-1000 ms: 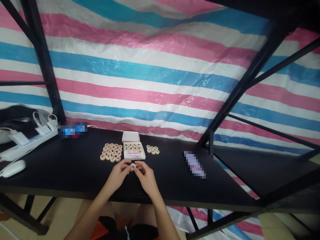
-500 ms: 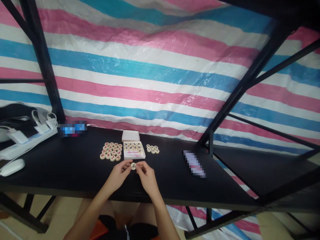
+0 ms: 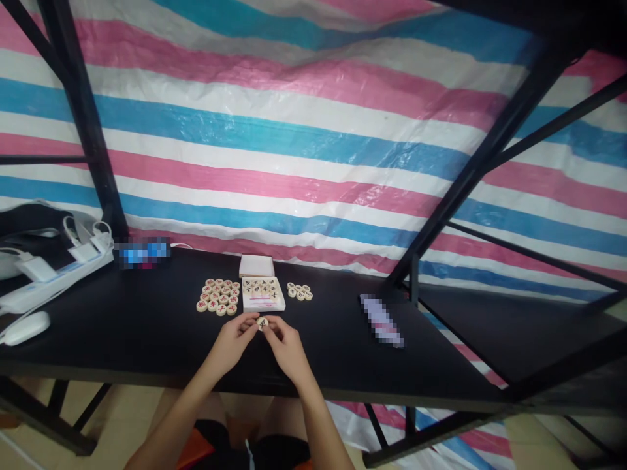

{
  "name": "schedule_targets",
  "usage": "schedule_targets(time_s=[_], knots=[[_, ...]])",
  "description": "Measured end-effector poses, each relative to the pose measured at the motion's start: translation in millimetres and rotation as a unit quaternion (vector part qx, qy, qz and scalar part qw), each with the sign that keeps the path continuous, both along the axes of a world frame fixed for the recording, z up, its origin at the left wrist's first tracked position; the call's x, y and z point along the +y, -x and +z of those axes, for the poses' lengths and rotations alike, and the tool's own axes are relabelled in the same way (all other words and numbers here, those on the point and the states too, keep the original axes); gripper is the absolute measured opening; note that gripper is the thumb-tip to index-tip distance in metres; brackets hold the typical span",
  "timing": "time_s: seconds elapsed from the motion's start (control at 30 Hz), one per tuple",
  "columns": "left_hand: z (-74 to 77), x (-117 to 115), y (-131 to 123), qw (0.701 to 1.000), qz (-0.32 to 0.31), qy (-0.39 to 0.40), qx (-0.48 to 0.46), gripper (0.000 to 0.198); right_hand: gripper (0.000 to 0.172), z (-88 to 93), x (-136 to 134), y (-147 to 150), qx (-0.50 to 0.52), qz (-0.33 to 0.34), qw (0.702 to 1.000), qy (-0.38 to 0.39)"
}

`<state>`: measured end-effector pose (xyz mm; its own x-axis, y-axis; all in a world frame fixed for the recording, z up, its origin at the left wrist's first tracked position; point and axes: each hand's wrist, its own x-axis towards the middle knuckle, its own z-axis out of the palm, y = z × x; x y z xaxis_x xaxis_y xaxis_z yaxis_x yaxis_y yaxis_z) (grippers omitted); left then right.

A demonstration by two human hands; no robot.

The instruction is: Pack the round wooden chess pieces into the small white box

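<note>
Between my two hands is a round, pale Chinese chess piece point(image 3: 262, 324) with a black character facing up. My left hand point(image 3: 238, 335) pinches its left edge, and my right hand point(image 3: 281, 336) grips the right edge. Just beyond them lies an open white box point(image 3: 263, 305), with rows of black-marked pieces in its far part. Left of the box, red-marked chess pieces point(image 3: 218, 297) are grouped in rows. To its right sits a smaller group of black-marked pieces point(image 3: 300, 292).
The white box lid point(image 3: 257, 266) lies behind the box on the black table point(image 3: 147, 333). A blurred-out object point(image 3: 381, 320) rests at the right. At the left are a power strip point(image 3: 59, 284) with chargers, a white mouse-like object point(image 3: 27, 328) and a blurred bluish item point(image 3: 143, 252).
The held piece has turned slightly between my fingers and shifted a little away from me. My right hand has moved slightly left. The other pieces stay put.
</note>
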<state>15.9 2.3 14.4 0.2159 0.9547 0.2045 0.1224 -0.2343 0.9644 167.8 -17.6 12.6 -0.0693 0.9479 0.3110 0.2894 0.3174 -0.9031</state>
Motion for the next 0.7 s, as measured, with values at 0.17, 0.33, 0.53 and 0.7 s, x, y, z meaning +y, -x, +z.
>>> schedule_targets(time_s=[0.17, 0.33, 0.53, 0.7], knots=[[-1.7, 2.2, 0.8, 0.999, 0.012, -0.019, 0.023, 0.025, 0.023, -1.4, -2.4, -1.1, -0.013, -0.03, 0.999, 0.008], [1.1, 0.7, 0.5, 0.999, 0.013, -0.017, 0.025, 0.024, 0.022, -3.5, -1.9, -1.7, 0.004, -0.018, 1.0, 0.007], [2.2, -0.1, -0.6, 1.0, -0.011, 0.015, -0.014, 0.021, 0.022, 2.4, -3.1, 0.8, 0.037, 0.013, 0.999, 0.002], [-3.7, 1.9, -0.9, 0.999, -0.015, 0.006, -0.034, 0.026, 0.021, -4.0, 0.6, 0.8, 0.04, -0.007, 0.999, 0.007]])
